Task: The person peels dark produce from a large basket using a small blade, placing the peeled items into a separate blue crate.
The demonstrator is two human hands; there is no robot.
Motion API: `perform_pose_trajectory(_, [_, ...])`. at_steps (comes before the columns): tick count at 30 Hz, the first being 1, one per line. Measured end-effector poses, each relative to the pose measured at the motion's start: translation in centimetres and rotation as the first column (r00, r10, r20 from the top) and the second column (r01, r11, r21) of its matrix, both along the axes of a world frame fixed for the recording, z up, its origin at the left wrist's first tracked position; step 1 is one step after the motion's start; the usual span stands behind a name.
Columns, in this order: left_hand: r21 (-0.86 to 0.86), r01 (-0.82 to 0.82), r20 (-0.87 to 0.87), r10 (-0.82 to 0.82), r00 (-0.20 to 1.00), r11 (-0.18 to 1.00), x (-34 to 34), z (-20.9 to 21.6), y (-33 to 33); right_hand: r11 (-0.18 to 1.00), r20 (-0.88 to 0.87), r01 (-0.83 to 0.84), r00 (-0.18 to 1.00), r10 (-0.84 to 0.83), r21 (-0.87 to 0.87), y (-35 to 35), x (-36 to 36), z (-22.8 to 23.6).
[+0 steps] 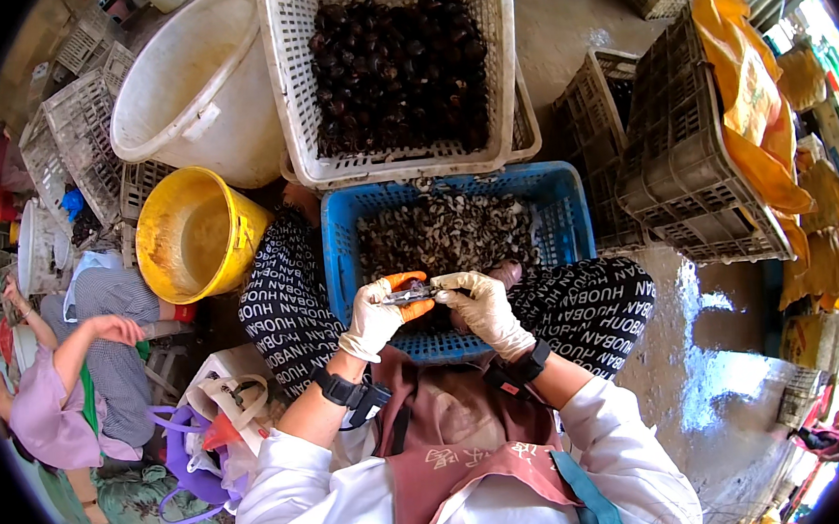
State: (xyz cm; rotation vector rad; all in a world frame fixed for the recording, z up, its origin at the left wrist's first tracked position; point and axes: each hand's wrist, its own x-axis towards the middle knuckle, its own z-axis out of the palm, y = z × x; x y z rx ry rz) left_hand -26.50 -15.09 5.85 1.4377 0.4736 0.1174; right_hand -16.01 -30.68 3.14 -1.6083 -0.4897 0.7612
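Observation:
My gloved left hand [377,317], with orange finger covers, is closed around a small grey metal tool [409,294] held sideways. My right hand [486,313], in a whitish glove, meets the tool's right end with fingers pinched together. What lies between those fingertips is too small to make out. Both hands are over the near part of a blue perforated basket [333,254], which sits between my knees. Inside it lies a heap of small grey, white and brown pieces [442,231]. Beyond stands a white crate [289,85] holding a pile of dark, shiny, rounded pieces [400,76].
A yellow bucket [196,235] and a large white tub [194,92] stand at the left. Stacked dark crates [678,163] with orange sacks [746,88] rise at the right. Another person [75,388] sits at far left, near a purple bag [193,457]. The floor [713,357] looks wet.

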Motion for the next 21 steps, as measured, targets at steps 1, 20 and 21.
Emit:
perform_pose_trajectory(1, [-0.046,-0.007,-0.013,0.006,1.000,0.999,-0.3,-0.2,-0.3,1.000,0.005,0.029,1.000,-0.029,0.004,-0.2,0.0,-0.7])
perform_pose_trajectory(20, [-0.320,0.100,-0.177,-0.163,0.971,0.942,-1.6,1.6,-1.2,0.972,-0.024,0.085,0.995,-0.092,-0.219,-2.8,2.1,-4.0])
perform_pose_trajectory(21, [-0.333,0.064,-0.185,-0.131,0.974,0.941,-1.3,1.7,-0.9,0.966,-0.095,0.103,0.987,-0.129,-0.238,-2.8,2.4,-3.5])
